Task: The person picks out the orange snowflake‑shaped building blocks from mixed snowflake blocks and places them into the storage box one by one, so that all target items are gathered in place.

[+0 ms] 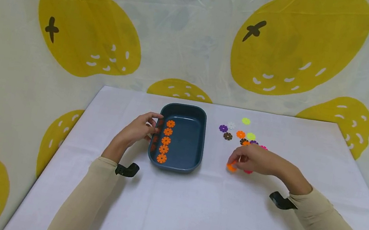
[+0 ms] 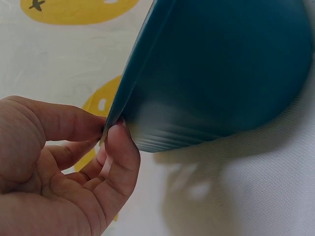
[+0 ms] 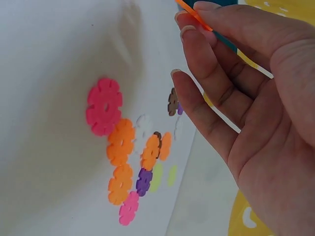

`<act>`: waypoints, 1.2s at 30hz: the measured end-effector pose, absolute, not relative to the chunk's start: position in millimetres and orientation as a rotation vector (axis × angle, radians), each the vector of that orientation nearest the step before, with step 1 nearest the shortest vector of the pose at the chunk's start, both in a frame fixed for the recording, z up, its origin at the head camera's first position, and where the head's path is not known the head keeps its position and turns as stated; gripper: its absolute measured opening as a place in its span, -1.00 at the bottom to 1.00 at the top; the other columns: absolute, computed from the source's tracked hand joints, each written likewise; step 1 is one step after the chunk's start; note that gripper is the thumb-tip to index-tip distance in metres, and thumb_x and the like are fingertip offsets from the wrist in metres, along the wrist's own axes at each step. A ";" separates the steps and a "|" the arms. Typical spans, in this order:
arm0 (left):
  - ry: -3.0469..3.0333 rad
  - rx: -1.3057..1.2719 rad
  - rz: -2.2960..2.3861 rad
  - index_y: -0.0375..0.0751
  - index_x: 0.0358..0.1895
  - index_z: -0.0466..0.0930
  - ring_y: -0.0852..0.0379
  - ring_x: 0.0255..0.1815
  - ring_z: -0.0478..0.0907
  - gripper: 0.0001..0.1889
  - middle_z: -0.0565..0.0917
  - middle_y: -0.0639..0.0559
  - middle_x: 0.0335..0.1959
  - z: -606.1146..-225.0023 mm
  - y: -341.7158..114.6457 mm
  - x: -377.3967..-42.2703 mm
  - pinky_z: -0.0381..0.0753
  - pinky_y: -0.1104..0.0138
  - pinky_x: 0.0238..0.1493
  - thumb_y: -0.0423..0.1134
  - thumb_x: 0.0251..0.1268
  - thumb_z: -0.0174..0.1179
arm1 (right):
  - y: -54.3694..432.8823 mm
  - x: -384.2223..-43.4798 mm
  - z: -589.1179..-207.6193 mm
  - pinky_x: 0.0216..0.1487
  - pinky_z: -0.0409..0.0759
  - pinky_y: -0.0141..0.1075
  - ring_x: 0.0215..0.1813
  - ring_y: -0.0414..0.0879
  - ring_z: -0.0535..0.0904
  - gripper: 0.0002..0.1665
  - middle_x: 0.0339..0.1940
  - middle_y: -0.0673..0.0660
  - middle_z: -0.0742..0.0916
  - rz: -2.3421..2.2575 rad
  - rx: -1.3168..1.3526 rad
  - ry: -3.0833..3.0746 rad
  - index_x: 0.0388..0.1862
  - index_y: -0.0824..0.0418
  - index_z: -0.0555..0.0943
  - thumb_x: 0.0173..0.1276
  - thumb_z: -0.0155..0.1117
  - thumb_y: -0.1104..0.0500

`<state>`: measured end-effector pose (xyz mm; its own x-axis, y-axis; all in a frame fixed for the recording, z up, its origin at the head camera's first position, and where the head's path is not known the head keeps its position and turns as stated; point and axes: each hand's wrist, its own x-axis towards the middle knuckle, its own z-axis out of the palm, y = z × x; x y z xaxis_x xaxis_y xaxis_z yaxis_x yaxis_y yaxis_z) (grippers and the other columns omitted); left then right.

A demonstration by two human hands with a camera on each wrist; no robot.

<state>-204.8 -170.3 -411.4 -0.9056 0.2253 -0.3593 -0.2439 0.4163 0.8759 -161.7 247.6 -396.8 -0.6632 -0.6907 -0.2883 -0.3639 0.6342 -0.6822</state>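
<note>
A dark blue rectangular tray (image 1: 184, 166) stands on the table, with a column of several orange notched plastic discs (image 1: 166, 141) along its left side. My left hand (image 1: 138, 129) pinches the tray's left rim between thumb and fingers, as the left wrist view shows close up. To the right of the tray, my right hand (image 1: 258, 160) pinches an orange disc (image 1: 231, 167) between thumb and fingertips, above the cloth. Beneath and behind that hand lie loose discs, among them a pink disc (image 3: 104, 106) and an orange disc (image 3: 120, 142); in the head view the hand hides some of them.
A white cloth (image 1: 170, 212) covers the table. Beyond the right hand lie purple (image 1: 223, 128), brown (image 1: 227, 136), white (image 1: 231, 125) and yellow-green (image 1: 246, 121) discs. A pale curtain (image 1: 189, 36) with large yellow fruit shapes hangs behind the table.
</note>
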 end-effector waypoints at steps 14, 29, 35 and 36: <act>2.261 -0.014 1.489 -0.14 0.47 0.34 -0.24 0.03 0.54 -0.47 0.35 -0.13 -0.11 -411.5 -169.7 -204.2 0.64 0.24 -0.34 -0.45 0.47 0.07 | 231.0 -166.9 -384.7 -0.11 0.66 -0.31 -0.17 -0.17 0.65 -0.80 -0.17 -0.13 0.77 -0.877 -0.891 2.316 -0.04 0.01 0.74 0.41 0.35 0.22; 2.253 -0.004 1.489 -0.16 0.48 0.33 -0.22 0.02 0.54 -0.46 0.34 -0.13 -0.10 -412.5 -171.2 -205.6 0.65 0.25 -0.35 -0.46 0.47 0.07 | 196.8 -184.5 -369.0 0.02 0.68 -0.22 -0.12 -0.06 0.69 -0.78 -0.11 -0.10 0.77 -0.995 -0.986 2.239 0.00 0.04 0.73 0.40 0.38 0.20; 2.249 -0.008 1.489 -0.14 0.47 0.35 -0.16 -0.01 0.54 -0.46 0.34 -0.13 -0.11 -411.8 -170.9 -205.7 0.64 0.24 -0.35 -0.45 0.46 0.08 | 184.6 -191.7 -365.4 0.04 0.67 -0.21 -0.13 0.00 0.70 -0.79 -0.12 -0.10 0.78 -1.001 -1.045 2.211 0.01 0.03 0.72 0.42 0.37 0.17; 2.249 -0.008 1.488 -0.14 0.47 0.34 -0.15 -0.02 0.53 -0.46 0.34 -0.13 -0.10 -412.1 -171.0 -205.8 0.64 0.23 -0.34 -0.45 0.46 0.08 | 182.8 -192.8 -365.8 0.05 0.67 -0.21 -0.13 0.00 0.70 -0.79 -0.11 -0.11 0.78 -1.001 -1.053 2.207 0.01 0.03 0.72 0.42 0.36 0.17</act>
